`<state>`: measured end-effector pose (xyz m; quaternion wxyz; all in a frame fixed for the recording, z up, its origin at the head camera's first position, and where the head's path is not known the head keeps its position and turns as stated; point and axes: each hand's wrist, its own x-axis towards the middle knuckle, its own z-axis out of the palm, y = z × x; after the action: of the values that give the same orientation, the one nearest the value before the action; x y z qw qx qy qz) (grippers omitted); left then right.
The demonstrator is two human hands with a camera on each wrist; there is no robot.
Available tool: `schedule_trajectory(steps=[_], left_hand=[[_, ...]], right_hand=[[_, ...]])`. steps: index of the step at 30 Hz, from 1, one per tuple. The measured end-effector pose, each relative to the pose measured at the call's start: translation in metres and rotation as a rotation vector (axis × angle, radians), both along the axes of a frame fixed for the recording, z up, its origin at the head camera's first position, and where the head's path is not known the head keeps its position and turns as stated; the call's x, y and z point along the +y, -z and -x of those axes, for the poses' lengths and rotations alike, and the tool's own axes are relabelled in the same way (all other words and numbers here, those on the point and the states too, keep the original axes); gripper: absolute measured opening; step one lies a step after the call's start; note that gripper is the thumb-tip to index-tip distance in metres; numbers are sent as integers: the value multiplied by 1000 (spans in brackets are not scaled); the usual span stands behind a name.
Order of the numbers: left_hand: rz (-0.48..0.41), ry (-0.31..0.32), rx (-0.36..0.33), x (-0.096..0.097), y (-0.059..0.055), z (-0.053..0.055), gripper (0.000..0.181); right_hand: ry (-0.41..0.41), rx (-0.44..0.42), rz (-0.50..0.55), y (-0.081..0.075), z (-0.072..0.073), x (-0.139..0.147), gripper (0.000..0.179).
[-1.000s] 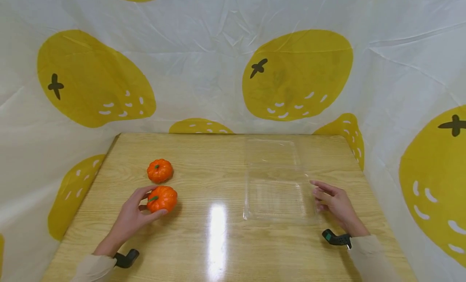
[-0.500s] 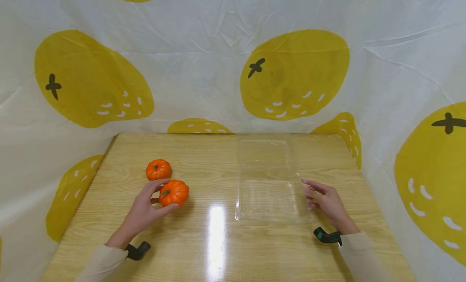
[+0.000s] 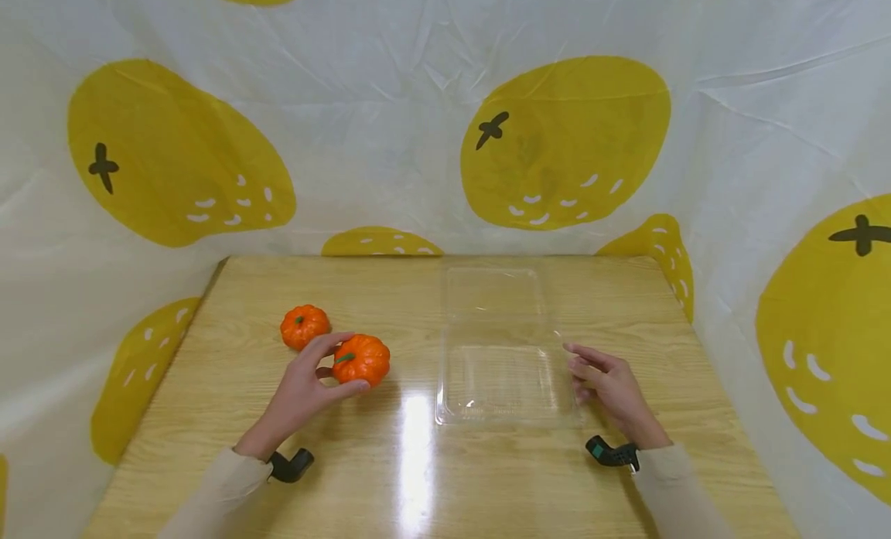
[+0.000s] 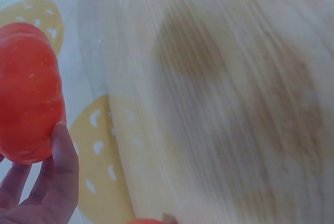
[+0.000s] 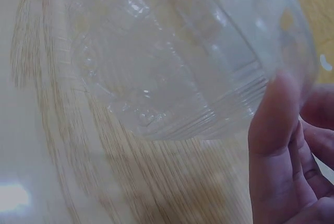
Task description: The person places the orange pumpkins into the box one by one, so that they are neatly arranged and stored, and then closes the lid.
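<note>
My left hand point(image 3: 306, 380) grips an orange toy pumpkin point(image 3: 366, 359) with a green stem, thumb on its near side and fingers at the back. The left wrist view shows this pumpkin point(image 4: 28, 93) raised over the table. Farther back, a second orange pumpkin point(image 3: 304, 327) sits on the wood, just behind the left hand. To the right lies a clear plastic clamshell box point(image 3: 501, 384), its lid point(image 3: 493, 291) folded open toward the back. My right hand point(image 3: 609, 384) pinches the box's right rim, thumb on one side and fingers on the other in the right wrist view.
The light wooden table point(image 3: 487, 485) carries a bright glare streak in front of the box. A white curtain point(image 3: 376, 160) printed with yellow fruit hangs behind the table and along both sides.
My left hand has carried the pumpkin to the right and slightly back. My right hand and the clear box have slid to the left. The second pumpkin stays put.
</note>
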<state>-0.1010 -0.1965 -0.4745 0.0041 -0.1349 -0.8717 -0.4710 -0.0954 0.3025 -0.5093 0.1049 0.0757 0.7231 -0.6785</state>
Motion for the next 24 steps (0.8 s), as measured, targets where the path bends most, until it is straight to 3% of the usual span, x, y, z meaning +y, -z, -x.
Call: schedule_trajectory(steps=[9, 16, 24], left_hand=[[-4, 72, 11, 25, -13, 10, 75], [12, 119, 24, 45, -13, 13, 74], [17, 159, 33, 54, -10, 10, 74]], right_hand=[[-4, 25, 36, 2, 2, -11, 51], [8, 9, 33, 2, 3, -16, 51], [4, -3, 17, 1, 1, -23, 51]])
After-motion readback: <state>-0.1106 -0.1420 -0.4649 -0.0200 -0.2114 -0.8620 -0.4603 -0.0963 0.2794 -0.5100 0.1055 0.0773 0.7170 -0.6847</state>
